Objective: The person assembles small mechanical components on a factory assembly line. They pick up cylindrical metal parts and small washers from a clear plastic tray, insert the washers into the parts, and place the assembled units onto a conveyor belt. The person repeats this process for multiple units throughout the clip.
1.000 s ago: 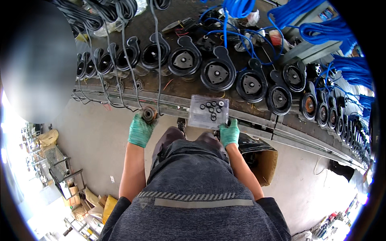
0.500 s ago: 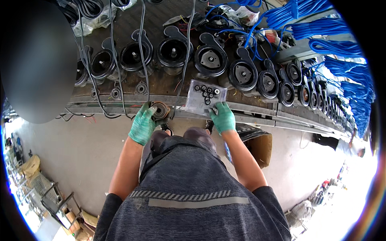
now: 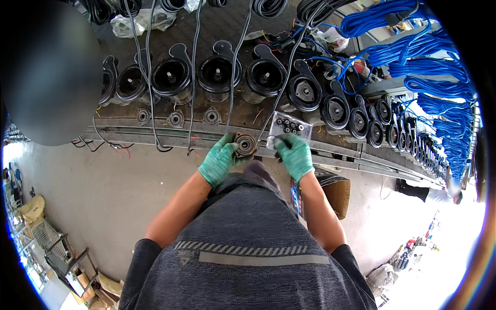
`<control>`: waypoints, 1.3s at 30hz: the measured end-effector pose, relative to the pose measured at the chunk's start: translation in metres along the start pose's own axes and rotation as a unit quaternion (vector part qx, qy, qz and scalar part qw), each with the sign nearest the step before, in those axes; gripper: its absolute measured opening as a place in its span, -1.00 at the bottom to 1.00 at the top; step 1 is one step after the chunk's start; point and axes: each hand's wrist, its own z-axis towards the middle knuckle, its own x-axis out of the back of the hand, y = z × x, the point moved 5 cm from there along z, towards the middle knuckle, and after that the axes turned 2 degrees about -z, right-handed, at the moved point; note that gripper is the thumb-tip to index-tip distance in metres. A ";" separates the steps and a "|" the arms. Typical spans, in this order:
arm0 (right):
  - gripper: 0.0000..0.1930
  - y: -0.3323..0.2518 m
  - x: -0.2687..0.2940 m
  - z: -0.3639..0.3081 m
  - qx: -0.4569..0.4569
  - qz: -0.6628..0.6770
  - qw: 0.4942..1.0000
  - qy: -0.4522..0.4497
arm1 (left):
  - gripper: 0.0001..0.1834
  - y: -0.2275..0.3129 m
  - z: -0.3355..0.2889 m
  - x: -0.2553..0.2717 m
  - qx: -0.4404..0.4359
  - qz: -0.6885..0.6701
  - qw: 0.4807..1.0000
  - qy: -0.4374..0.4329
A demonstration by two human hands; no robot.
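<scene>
My left hand (image 3: 221, 160), in a green glove, is closed around the edge of a round metal end plate (image 3: 245, 145) with rings about its centre and ear-like corners. The plate is above the bench's front edge. Just right of it, my green-gloved right hand (image 3: 294, 155) covers the near side of a clear plastic box (image 3: 306, 129). Its fingers are bent inward and blurred; whether they pinch a small part cannot be made out. Several small black round parts (image 3: 289, 124) lie in the box.
Black round motor housings (image 3: 217, 75) line the bench. Three loose end plates (image 3: 176, 119) lie left along its edge. Grey cables (image 3: 194, 67) hang down in front. Blue cable coils (image 3: 434, 67) hang at the right. A cardboard box (image 3: 336, 196) stands below the bench.
The bench scene has shifted right in view. My left hand has brought the end plate nearer my right hand. My right hand's fingers have curled and moved toward the box's near left corner.
</scene>
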 end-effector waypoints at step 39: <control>-0.69 -0.017 0.009 0.003 0.078 -0.011 0.984 -0.158 | -0.52 -0.029 0.004 -0.052 -0.062 0.166 0.984 0.034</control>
